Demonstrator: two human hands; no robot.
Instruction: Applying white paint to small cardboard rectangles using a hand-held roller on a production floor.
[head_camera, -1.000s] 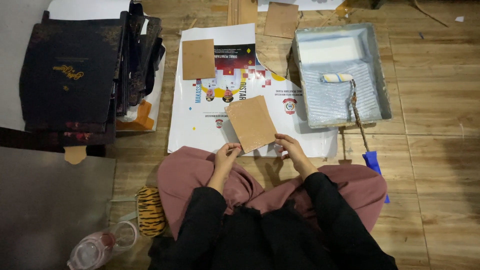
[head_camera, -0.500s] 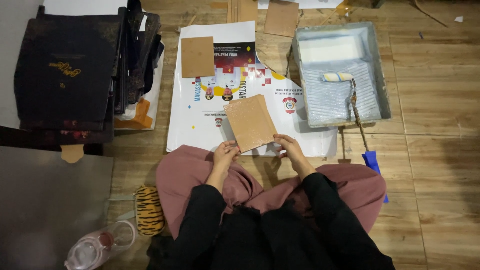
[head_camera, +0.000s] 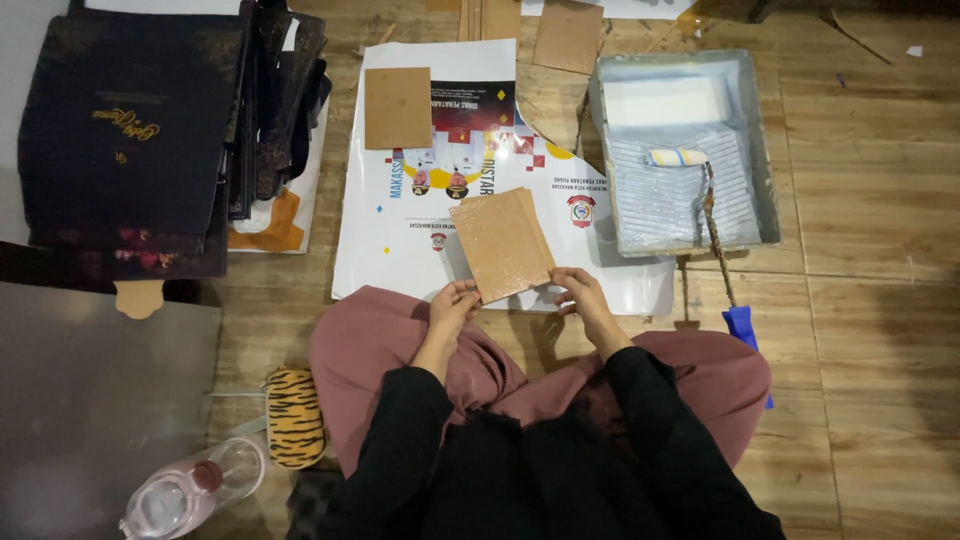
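Note:
I sit cross-legged on a wooden floor, holding a brown cardboard rectangle (head_camera: 500, 243) over a printed white poster (head_camera: 400, 250). My left hand (head_camera: 455, 303) pinches its near left corner. My right hand (head_camera: 578, 296) grips its near right corner. The piece is tilted, and a second layer shows along its right edge. Another brown cardboard piece (head_camera: 397, 107) lies flat on the far part of the poster.
A grey paint tray (head_camera: 765, 160) with a small roller (head_camera: 678, 157) sits at the right, its blue handle (head_camera: 742, 325) near my right knee. A stack of dark boards (head_camera: 130, 130) lies far left. A tiger-striped pouch (head_camera: 294, 417) and a plastic bottle (head_camera: 190, 490) lie near left.
The cardboard has been drawn slightly toward me and tilted, and a second layer now fans out at its right edge. Both hands keep their grip.

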